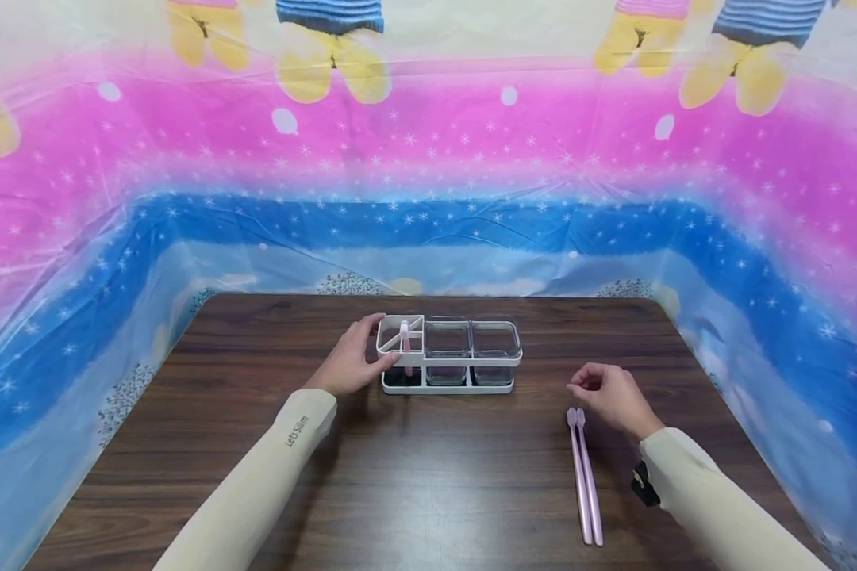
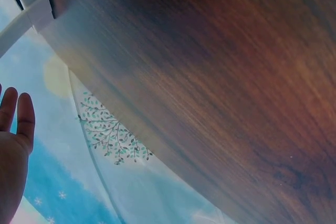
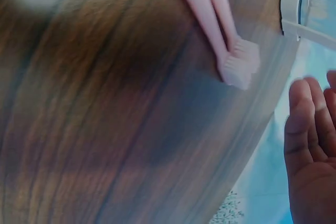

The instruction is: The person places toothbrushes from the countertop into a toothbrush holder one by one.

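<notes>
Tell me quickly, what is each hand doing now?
Left hand: open, touching the white organizer.
Right hand: loosely curled, holding nothing, above two pink toothbrushes.

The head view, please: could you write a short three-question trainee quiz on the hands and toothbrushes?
1. True or false: the left hand touches the white holder.
2. How many pink toothbrushes lie on the table beside the right hand?
3. Which section holds the standing toothbrush: A left end, B middle, C right end?

Key
1. True: it rests against the holder's left end.
2. Two, side by side; the right hand holds neither.
3. A.
</notes>
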Tool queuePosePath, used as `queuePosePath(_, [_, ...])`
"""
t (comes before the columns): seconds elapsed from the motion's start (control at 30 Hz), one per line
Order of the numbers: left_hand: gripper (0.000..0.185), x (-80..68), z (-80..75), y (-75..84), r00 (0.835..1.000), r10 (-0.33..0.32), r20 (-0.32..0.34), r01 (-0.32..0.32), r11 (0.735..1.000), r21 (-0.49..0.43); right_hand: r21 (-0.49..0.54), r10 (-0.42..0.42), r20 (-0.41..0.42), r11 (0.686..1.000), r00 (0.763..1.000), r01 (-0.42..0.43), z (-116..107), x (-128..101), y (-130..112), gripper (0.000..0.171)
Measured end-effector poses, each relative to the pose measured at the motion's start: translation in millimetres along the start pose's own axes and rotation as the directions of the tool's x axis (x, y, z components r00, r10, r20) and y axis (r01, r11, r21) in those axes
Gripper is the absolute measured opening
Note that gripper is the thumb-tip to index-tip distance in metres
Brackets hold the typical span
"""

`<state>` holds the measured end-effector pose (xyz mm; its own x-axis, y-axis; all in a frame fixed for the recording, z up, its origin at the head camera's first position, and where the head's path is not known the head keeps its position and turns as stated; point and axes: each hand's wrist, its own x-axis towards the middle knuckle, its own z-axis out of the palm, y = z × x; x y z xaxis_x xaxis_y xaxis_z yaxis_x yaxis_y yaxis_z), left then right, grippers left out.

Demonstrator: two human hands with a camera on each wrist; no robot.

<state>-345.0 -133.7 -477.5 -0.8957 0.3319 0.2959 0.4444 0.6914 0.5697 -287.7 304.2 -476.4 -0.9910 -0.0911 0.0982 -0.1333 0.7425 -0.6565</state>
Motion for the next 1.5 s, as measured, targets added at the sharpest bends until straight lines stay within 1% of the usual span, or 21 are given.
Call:
queuePosePath(0.1, [0.078,-0.2,-0.8,0.5,1.000,0.007,-0.006,-0.007,1.000,-0.001,-0.002,0.019,0.050,1.000,0.999,-0.019,0,-3,3,0.007])
queuePosePath(0.17, [0.078,-0.2,-0.4,0.0,1.000,0.011,-0.005,-0.011,1.000,0.004,-0.015,0.029,0.067,0.999,0.997,-0.029,0,-5,6,0.008])
queuePosePath(0.33, [0.078,-0.5,1.1,-1.5,1.000,0.001,0.001,-0.001,1.000,0.006,-0.003,0.071,0.137,0.997,0.988,-0.071,1,-8,10,0.012])
queuePosePath(0.47, [0.078,-0.8,1.4,-2.2,1.000,-0.012,0.002,0.012,1.000,-0.002,0.003,0.098,0.173,0.995,0.980,-0.100,3,-10,10,0.015])
queuePosePath(0.63, [0.079,-0.4,1.2,-3.5,1.000,-0.013,0.002,0.013,1.000,-0.007,-0.015,0.131,0.206,0.991,0.970,-0.131,4,-12,7,0.017])
queuePosePath(0.83, [0.079,-0.3,1.2,-4.2,1.000,-0.019,0.007,0.019,1.000,-0.011,-0.045,0.135,0.225,0.991,0.965,-0.128,7,-12,7,0.021])
queuePosePath(1.07, [0.079,-0.9,1.1,-3.2,1.000,-0.021,0.011,0.022,1.000,-0.007,-0.099,0.220,0.245,0.975,0.944,-0.201,9,-17,3,0.018])
queuePosePath(1.33, [0.078,0.1,1.5,-2.5,1.000,-0.026,0.003,0.026,1.000,0.008,-0.132,0.266,0.254,0.962,0.930,-0.239,9,-18,1,0.022])
queuePosePath(1.5, [0.079,0.2,1.2,-2.2,1.000,-0.024,0.002,0.024,1.000,0.009,-0.177,0.289,0.253,0.952,0.924,-0.249,8,-21,1,0.023])
